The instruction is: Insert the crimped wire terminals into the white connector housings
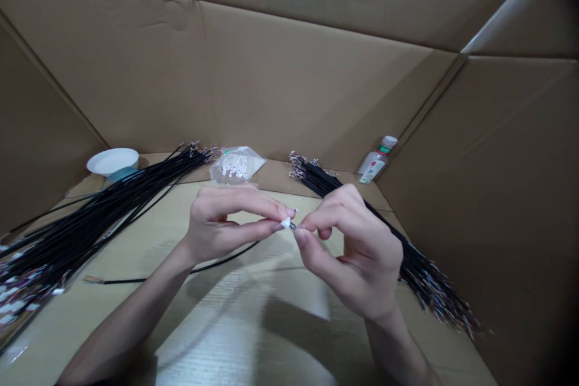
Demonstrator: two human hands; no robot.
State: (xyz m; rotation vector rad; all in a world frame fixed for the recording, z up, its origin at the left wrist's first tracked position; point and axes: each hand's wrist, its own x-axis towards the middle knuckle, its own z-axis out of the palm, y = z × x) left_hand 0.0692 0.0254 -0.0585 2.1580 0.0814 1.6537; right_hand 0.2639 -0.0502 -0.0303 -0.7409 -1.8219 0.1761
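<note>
Between thumb and forefinger, my left hand [226,220] pinches a small white connector housing [286,223]. My right hand [357,247] is closed in a pinch on thin wire ends [293,227] right beside the housing. Whether any wire sits inside the housing is too small to tell. A single black cable [217,263] runs along the table behind my left wrist, its bare coloured wires at the left end. Its other end goes out of sight behind my left fingers.
Bundles of black cables lie at the left [104,211] and right [380,217]. At the back are a clear bag of white connector housings [235,166], a white bowl [113,161] and a bottle [377,161]. Cardboard walls [316,78] enclose the table.
</note>
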